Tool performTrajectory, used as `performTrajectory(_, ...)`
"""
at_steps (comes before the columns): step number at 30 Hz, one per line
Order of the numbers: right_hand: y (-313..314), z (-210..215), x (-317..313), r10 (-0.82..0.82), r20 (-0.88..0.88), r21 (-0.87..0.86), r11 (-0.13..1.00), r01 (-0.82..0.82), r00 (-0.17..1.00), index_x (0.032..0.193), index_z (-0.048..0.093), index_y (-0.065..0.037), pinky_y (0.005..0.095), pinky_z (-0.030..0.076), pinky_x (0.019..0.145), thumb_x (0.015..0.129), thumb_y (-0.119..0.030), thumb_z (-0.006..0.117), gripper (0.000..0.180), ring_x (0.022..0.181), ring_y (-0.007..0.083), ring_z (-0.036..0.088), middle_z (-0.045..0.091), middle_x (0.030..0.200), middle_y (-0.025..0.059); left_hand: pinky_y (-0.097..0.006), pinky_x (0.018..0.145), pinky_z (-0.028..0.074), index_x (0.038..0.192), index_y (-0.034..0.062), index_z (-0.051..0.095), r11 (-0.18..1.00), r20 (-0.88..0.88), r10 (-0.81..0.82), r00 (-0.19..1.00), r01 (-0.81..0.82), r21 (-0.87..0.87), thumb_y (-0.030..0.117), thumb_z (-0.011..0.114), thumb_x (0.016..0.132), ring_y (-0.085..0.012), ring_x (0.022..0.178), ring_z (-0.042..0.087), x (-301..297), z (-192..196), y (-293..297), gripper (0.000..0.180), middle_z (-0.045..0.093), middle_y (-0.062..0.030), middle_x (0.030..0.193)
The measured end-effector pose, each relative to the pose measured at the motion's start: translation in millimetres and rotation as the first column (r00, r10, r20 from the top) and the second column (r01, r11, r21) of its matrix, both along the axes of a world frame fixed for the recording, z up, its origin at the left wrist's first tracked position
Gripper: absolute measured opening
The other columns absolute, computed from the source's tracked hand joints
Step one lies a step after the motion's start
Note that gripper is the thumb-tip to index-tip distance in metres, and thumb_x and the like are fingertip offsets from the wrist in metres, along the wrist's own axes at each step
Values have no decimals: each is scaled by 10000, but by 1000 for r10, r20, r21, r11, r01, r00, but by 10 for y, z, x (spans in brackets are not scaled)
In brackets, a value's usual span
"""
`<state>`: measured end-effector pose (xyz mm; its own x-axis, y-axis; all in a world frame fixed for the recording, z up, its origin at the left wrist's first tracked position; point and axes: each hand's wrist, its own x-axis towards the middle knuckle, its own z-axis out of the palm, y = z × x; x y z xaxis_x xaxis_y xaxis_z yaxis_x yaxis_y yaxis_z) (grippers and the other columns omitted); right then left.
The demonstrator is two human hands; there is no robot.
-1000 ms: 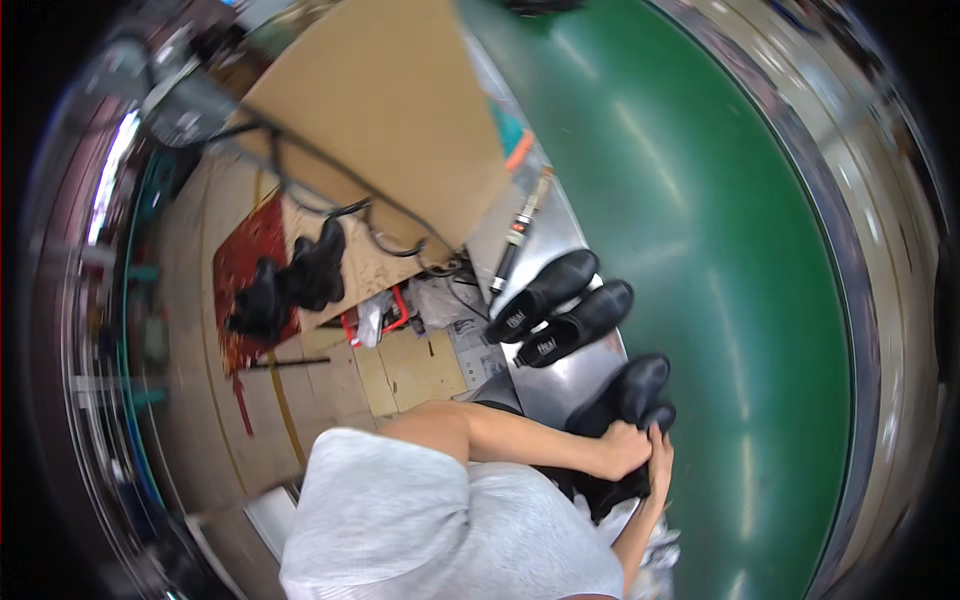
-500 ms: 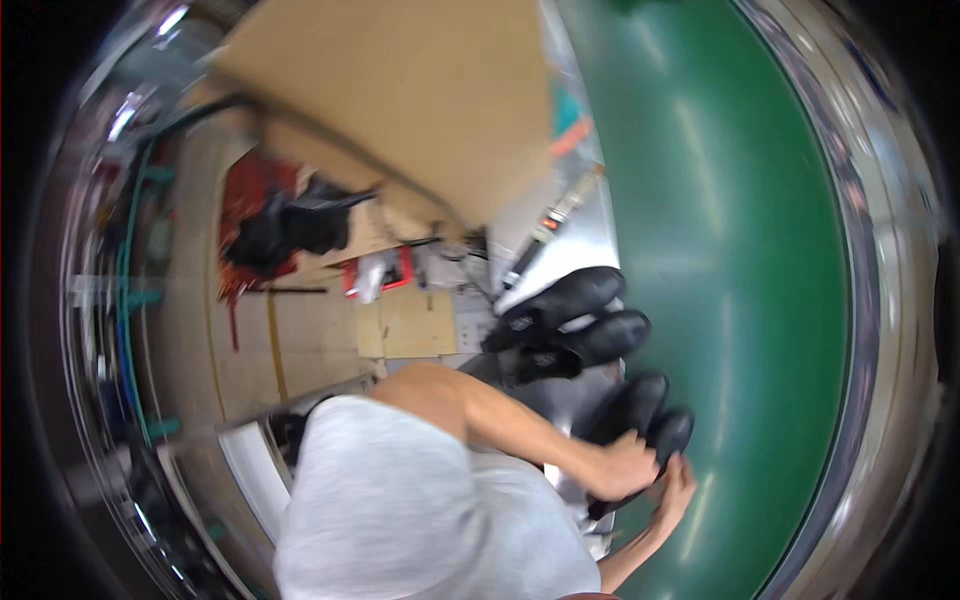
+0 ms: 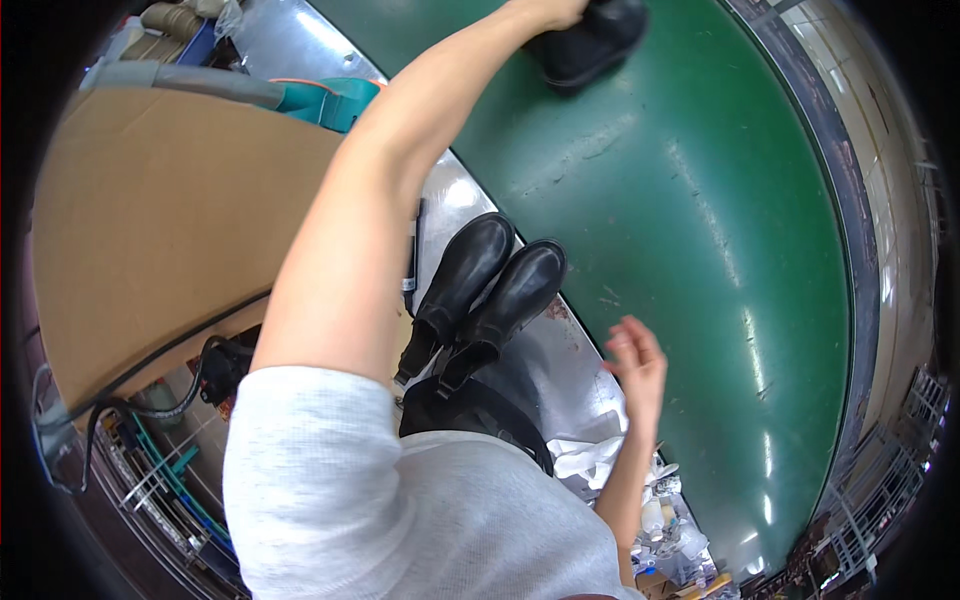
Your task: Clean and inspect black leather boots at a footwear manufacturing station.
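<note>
Reaching far out now, left hand (image 3: 545, 10) gripping black boot (image 3: 592, 40); right hand (image 3: 637, 362) newly empty, spread.

We see our left hand (image 3: 555, 10) cut off by the top edge, the black boot (image 3: 592, 40) it grips blurred and partly cropped.
</note>
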<state>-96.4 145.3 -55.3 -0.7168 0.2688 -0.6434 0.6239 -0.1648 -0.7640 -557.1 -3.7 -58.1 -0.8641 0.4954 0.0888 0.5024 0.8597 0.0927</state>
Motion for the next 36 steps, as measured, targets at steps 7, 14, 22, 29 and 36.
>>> performTrajectory(7, -830, -369, 323, 122, 246, -371, 929, -23, 961, 1365, 286, -11, 359, 496, 799, 894, -429, 507, 668, 1135, 249, 480, 449, 1262, 164, -503, 969, 343, 1276, -24, 419, 907, -291, -45, 956, 162, 389, 153, 588, 794, -325, 1139, 482, 983, 132, -222, 541, 490, -223, 1233)
performTrajectory(14, -1237, -413, -48, 70, 269, -352, 936, 31, 961, 1399, 186, -86, 464, 407, 826, 773, -637, 533, 904, 1099, 279, 468, 394, 1291, 139, -486, 864, 419, 1199, -115, 399, 934, 746, 297, 597, -343, -98, 171, 433, 861, -467, 970, 532, 3368, -333, -1298, 444, 532, -354, 1021)
performTrajectory(22, -933, -480, 259, 0, 141, -497, 865, 71, 990, 1400, 188, -102, 509, 346, 934, 737, -432, 653, 874, 1217, 314, 390, 385, 1344, 117, -290, 891, 404, 1342, -92, 280, 492, 941, 89, 326, -836, 243, 108, 615, 769, -206, 1050, 497, 3813, -112, -1335, 693, 460, -170, 1223)
performTrajectory(29, -521, -413, 772, -298, 31, -628, 737, 250, 954, 1239, 443, -55, 292, 447, 865, 804, -276, 587, 509, 1002, 154, 556, 563, 1119, 74, -272, 938, 361, 1355, 83, 389, 492, 803, -490, 338, -653, 576, -48, 461, 786, -141, 1016, 488, 4002, 41, -1244, 588, 476, -60, 1196)
performTrajectory(36, -361, -423, 1013, -485, 62, -698, 604, 386, 872, 1036, 583, -13, 315, 525, 771, 819, -292, 576, 353, 813, 188, 643, 648, 946, 107, -265, 928, 356, 1414, 142, 291, 538, 726, -651, 221, -540, 647, 34, 532, 843, -120, 980, 502, 4142, 370, -912, 629, 507, -39, 1198)
